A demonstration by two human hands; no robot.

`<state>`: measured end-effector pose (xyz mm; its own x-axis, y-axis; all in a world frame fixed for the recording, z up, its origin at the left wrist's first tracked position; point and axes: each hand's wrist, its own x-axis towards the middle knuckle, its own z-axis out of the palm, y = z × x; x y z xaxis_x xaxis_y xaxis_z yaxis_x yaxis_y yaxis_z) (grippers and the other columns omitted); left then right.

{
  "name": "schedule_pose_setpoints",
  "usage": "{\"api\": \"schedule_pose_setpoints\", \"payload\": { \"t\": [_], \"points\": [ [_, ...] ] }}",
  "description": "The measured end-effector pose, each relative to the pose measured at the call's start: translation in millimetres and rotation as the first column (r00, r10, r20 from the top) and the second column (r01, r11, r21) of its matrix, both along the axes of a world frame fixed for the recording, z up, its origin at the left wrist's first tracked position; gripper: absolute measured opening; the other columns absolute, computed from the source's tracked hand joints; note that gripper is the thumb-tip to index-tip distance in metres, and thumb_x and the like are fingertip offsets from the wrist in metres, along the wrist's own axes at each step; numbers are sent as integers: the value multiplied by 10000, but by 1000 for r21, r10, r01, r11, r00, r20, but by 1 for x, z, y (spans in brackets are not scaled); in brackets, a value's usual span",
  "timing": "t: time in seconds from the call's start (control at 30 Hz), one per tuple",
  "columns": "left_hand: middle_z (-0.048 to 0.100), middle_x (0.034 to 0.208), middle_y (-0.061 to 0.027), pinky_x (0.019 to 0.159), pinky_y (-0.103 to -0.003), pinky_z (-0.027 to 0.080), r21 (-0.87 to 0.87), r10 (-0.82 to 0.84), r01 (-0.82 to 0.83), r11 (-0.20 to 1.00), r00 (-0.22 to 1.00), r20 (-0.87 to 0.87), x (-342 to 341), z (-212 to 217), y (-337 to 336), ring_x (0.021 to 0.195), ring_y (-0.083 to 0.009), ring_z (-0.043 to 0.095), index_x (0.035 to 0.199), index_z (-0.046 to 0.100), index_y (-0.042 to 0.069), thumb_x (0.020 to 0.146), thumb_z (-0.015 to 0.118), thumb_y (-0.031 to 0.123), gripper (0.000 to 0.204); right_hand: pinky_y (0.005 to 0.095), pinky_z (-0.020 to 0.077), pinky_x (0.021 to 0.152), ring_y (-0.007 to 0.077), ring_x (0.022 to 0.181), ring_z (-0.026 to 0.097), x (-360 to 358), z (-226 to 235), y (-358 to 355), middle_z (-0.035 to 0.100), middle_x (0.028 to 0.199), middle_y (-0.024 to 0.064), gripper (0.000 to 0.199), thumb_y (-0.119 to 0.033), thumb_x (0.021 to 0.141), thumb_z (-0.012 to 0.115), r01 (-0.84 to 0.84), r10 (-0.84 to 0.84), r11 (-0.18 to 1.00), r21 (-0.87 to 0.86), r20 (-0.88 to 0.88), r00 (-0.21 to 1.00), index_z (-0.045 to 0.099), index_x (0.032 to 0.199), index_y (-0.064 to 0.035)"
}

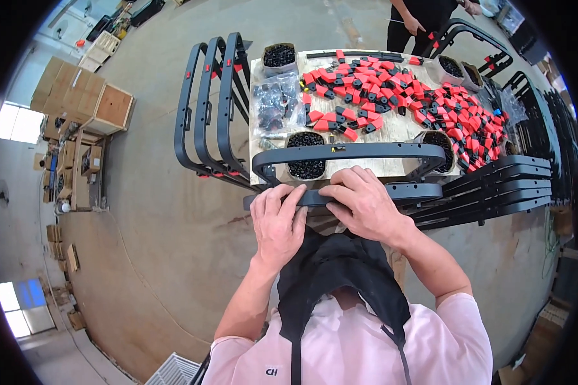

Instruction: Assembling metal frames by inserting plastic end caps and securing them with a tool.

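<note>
At the near edge of the table, both my hands are on a dark grey tubular frame. My left hand is closed on its bar, thumb and fingers around the tube. Close beside it to the right, my right hand has its fingers curled over the same bar. A small gap separates the two hands, and whatever is under my fingertips is hidden. Just beyond them runs another rounded bar with small holes; whether it belongs to the same frame I cannot tell.
Red-and-black plastic parts cover much of the wooden table. Boxes of small black parts stand at its edges, near a clear plastic bag. Frames stand at left and lie stacked at right. Beyond stands another person.
</note>
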<state>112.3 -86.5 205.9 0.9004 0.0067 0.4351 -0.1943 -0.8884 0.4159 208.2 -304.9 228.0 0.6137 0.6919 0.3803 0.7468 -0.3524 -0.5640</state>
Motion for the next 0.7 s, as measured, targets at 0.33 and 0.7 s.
{"api": "schedule_pose_setpoints", "payload": {
  "t": [0.33, 0.7],
  "points": [
    [649, 1220, -56, 1042, -468, 426, -41, -49, 46, 998, 997, -57, -4, 8, 6, 1173, -305, 591, 1300, 740, 115, 796, 833, 92, 512, 476, 500, 922, 363, 1024, 602, 30, 9, 13, 589, 1041, 138, 286, -174, 795, 775, -200, 165, 972, -125, -244, 956, 623, 1000, -44],
    [673, 1199, -52, 1004, -463, 432, -98, -89, 83, 992, 994, -62, -5, 8, 15, 1156, -307, 601, 1264, 757, 122, 775, 848, 85, 499, 446, 517, 893, 345, 1012, 615, 37, 8, 16, 587, 1036, 114, 286, -183, 803, 822, -356, 293, 923, -146, -332, 897, 632, 985, -72]
  ]
}}
